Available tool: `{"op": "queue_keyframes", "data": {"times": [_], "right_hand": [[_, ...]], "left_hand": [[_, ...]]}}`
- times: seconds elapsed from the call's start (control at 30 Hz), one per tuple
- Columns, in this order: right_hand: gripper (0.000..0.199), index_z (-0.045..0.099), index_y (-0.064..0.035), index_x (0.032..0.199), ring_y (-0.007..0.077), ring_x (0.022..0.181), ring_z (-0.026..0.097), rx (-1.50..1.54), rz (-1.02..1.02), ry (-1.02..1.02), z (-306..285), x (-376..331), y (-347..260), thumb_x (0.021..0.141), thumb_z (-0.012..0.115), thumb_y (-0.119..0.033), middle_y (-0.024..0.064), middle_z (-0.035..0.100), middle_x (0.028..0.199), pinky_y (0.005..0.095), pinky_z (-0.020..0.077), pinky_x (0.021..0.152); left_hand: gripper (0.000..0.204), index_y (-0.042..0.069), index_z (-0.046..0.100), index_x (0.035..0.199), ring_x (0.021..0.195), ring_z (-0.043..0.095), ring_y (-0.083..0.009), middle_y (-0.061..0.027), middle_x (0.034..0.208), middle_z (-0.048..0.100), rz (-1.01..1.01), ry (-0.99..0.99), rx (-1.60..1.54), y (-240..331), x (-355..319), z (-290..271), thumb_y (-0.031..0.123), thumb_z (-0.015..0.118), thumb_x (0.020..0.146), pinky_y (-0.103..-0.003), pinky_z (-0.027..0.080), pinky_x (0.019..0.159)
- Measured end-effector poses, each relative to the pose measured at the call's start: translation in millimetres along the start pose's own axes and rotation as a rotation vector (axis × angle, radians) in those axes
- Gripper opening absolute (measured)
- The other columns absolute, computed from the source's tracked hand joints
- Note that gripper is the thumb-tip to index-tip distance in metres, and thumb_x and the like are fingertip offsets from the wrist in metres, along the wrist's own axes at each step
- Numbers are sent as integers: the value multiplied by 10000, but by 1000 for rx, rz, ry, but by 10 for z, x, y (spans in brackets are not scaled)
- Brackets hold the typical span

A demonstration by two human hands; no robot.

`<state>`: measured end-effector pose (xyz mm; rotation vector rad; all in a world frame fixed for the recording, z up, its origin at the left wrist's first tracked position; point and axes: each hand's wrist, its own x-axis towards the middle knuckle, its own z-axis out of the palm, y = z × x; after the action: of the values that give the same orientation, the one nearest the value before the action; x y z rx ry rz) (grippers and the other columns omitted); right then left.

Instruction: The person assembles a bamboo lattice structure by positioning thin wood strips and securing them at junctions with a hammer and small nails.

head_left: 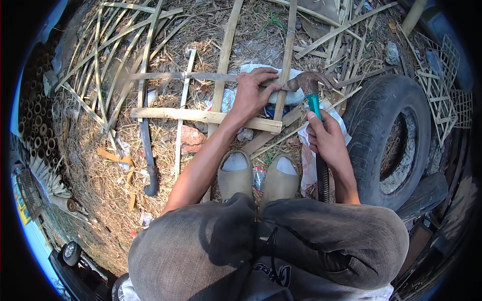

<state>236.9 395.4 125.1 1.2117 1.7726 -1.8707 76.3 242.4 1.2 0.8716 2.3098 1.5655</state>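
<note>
My right hand (326,131) is wrapped around the handle of a claw hammer (312,103), which has a green and black grip. The hammer's rusty head is up against the upright bamboo slat (287,50), right beside my left fingertips. My left hand (256,91) is closed in a pinch at that slat, near the end of a crossing strip (206,76). Whatever is between the fingertips is too small to make out. Below, a thicker bamboo crosspiece (201,115) lies across the uprights, passing under my left forearm. Another upright slat (225,55) stands left of my hand.
A large tyre (384,135) lies close by my right arm. On the straw-covered ground at left is a long blade with a dark handle (151,181), near a reddish brick (192,138). Bamboo lattices (118,50) lie beyond. My sandalled feet (235,173) are just below the frame.
</note>
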Motion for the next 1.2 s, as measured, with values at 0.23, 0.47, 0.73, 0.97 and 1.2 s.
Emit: {"op": "queue_keyframes", "data": {"times": [0.23, 0.47, 0.73, 0.97, 1.2], "right_hand": [[343, 581, -71, 1135, 41, 529, 369, 133, -135, -98, -73, -120, -149, 1114, 503, -404, -53, 413, 691, 232, 324, 463], [435, 609, -45, 1097, 68, 557, 437, -91, -128, 39, -89, -134, -126, 1121, 457, -453, -27, 477, 700, 278, 357, 505], [488, 560, 44, 1066, 568, 767, 575, -612, -343, 214, 132, -117, -236, 1129, 394, -410, 334, 615, 779, 546, 445, 673], [474, 588, 33, 1102, 493, 749, 662, -560, -413, 248, 24, -285, -513, 1128, 406, -403, 284, 665, 772, 526, 460, 646], [540, 590, 59, 1056, 427, 662, 553, -717, -364, 161, 129, -139, -326, 1127, 393, -439, 241, 597, 716, 495, 459, 683]], "left_hand": [[246, -15, 790, 991, 988, 703, -290, -129, 1050, 727, -55, -17, 111, 52, 23, -81, 151, 839, 818, -411, 543, 873], [221, 10, 799, 983, 945, 694, -306, -130, 1011, 713, -135, -131, 6, 90, 126, -104, 159, 835, 823, -414, 529, 852], [210, 20, 807, 979, 920, 710, -335, -157, 967, 723, -208, -107, 56, 73, 74, -161, 150, 825, 815, -432, 537, 841], [159, 79, 832, 895, 969, 610, -356, -115, 909, 735, -123, -62, 101, 27, 133, -103, 154, 853, 757, -470, 498, 887], [217, 48, 824, 974, 991, 610, -315, -110, 925, 741, -114, -106, 119, 88, 90, -88, 181, 840, 803, -445, 495, 895]]}}
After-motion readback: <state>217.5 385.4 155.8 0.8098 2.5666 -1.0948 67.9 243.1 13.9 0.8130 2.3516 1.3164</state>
